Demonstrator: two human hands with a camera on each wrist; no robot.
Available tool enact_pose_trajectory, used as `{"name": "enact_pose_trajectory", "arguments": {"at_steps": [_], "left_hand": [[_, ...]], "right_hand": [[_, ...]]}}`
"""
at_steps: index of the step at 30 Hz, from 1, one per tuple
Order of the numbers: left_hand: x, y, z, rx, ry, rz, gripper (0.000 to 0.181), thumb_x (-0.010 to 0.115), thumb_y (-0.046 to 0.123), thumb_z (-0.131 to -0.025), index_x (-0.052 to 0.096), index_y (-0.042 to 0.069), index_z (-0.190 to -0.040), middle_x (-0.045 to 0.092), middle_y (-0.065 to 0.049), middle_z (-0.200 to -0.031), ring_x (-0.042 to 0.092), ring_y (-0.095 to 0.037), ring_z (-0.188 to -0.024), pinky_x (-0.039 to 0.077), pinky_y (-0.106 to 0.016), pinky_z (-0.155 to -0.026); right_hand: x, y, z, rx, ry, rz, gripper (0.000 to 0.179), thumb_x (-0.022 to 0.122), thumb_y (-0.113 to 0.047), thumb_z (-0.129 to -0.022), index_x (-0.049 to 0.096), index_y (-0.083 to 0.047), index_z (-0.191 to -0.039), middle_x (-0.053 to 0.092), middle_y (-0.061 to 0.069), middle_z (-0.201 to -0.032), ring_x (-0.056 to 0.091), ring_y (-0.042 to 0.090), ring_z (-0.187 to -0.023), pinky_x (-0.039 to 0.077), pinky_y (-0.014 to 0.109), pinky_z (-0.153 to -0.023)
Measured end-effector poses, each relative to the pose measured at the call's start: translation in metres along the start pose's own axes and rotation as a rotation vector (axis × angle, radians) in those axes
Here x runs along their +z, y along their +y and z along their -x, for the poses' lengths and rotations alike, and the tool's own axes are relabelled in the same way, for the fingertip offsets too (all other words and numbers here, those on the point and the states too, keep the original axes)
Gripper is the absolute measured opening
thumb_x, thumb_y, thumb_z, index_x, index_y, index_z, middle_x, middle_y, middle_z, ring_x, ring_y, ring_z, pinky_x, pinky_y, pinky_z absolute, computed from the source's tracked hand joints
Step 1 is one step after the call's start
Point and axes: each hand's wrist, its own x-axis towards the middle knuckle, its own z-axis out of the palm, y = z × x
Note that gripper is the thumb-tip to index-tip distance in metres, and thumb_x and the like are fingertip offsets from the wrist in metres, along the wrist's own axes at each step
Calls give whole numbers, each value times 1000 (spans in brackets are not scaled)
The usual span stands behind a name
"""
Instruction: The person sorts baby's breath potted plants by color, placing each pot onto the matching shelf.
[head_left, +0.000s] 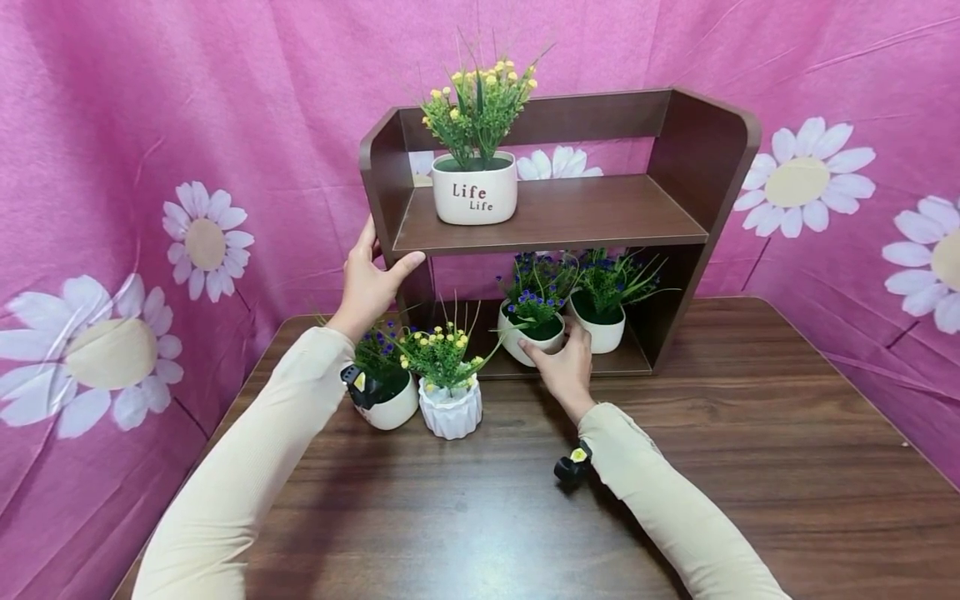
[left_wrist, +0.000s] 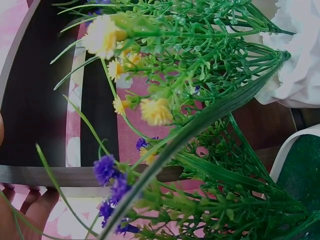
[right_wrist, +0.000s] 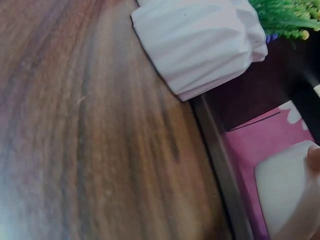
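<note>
My right hand [head_left: 566,369] grips a white flowerpot [head_left: 531,337] with blue-purple artificial flowers, thumb on its left side and fingers round its right. The pot is on the lower level of a brown two-tier shelf [head_left: 600,208]; its white wall [right_wrist: 282,190] shows at the right edge of the right wrist view. On the shelf's left side panel, my left hand [head_left: 369,282] holds the front edge, its thumb in front and its fingers [left_wrist: 37,210] on the outer side. Beside the gripped pot stands another white pot [head_left: 600,329] with blue flowers.
A white oval pot [head_left: 476,192] lettered "Life" with yellow flowers stands on the upper level. On the table [head_left: 465,517], before the shelf's left end, are a pleated white pot [head_left: 452,412] with yellow flowers and a white pot [head_left: 393,408] with purple ones. A pink curtain [head_left: 285,125] hangs behind.
</note>
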Motion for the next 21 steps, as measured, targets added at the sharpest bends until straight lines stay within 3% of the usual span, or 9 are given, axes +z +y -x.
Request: {"name": "enact_pose_trajectory", "arguments": {"at_steps": [7,11,13,17,21], "left_hand": [[0,0,0,-6,-3,-8,77,72,9,-85,31,7,-150,52,-20,-137,53,-33,-121,50,-43,-90],[-1,0,0,-3,0,1,77,72,8,-85,31,6,-150,52,-21,-137,54,-32,-120,52,-39,-84],[-1,-1,0,2,3,6,77,72,8,-85,31,6,-150,52,-21,-136,55,-33,-119,53,-30,-80],[0,-2,0,9,6,6,77,73,7,-84,32,6,-150,52,-21,-136,54,-33,-119,52,-33,-84],[1,-2,0,12,5,0,77,73,8,-84,31,6,-150,52,-21,-137,54,-33,-120,50,-41,-88]], "right_hand": [[14,4,1,54,36,0,78,82,-38,-72,45,-6,-133,45,19,-124,47,36,-112,38,49,-96],[22,3,2,76,73,-36,79,83,-35,-72,43,-5,-133,40,21,-126,45,37,-115,37,48,-99],[25,3,2,78,92,-52,79,83,-32,-71,42,-5,-133,39,21,-127,44,37,-116,36,47,-100],[28,5,4,69,114,-81,79,84,-29,-71,42,-4,-133,38,23,-127,43,39,-117,35,46,-102],[26,5,5,60,87,-102,81,84,-28,-72,41,-3,-135,37,24,-129,41,38,-119,33,45,-104]]}}
